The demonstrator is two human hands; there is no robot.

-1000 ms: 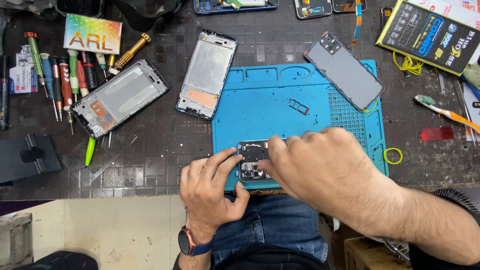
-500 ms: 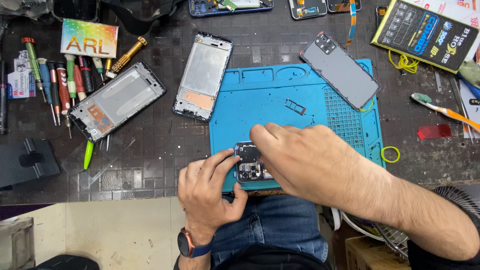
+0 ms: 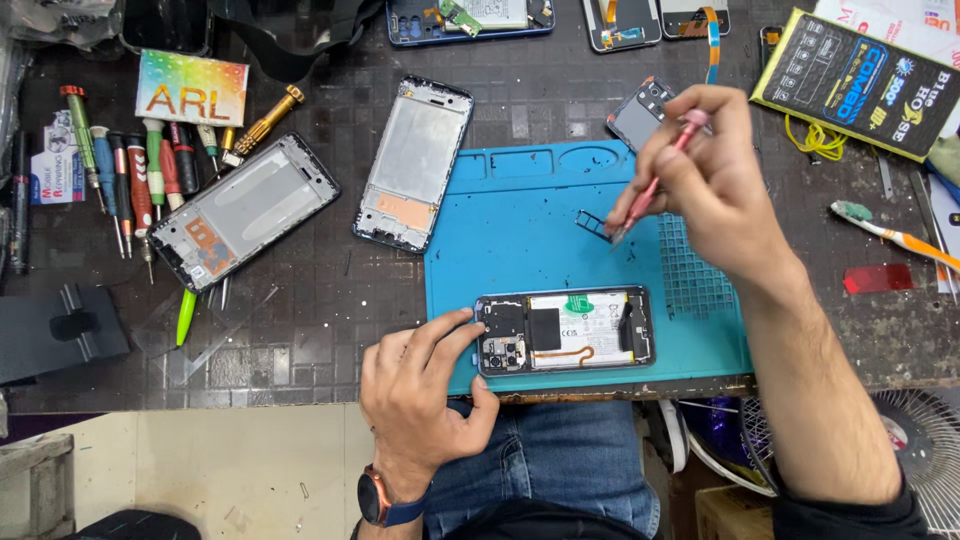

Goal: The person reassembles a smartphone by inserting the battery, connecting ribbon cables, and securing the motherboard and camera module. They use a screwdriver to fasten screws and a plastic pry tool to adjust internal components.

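An opened phone [image 3: 566, 331] with its back off lies on the blue work mat [image 3: 520, 230], near the front edge. My left hand [image 3: 420, 392] steadies the phone's left end with thumb and fingers. Raised above the mat's right side, my right hand [image 3: 712, 185] holds a pink-handled screwdriver [image 3: 655, 180] with its tip pointing down, close to a small dark tray part [image 3: 592, 224] on the mat. A grey phone back cover [image 3: 640, 113] lies behind that hand, partly hidden.
Two bare phone frames [image 3: 245, 208] [image 3: 414, 160] lie left of the mat. A row of screwdrivers [image 3: 130, 170] and a colourful card [image 3: 192, 88] sit at far left. A toothbrush [image 3: 890, 235], a dark packet [image 3: 860, 85] and a red strip [image 3: 877, 278] lie right. Phone parts line the back edge.
My right hand lifted off the phone and rose to the right with the screwdriver, uncovering the phone's insides. My left hand stayed at the phone's left end.
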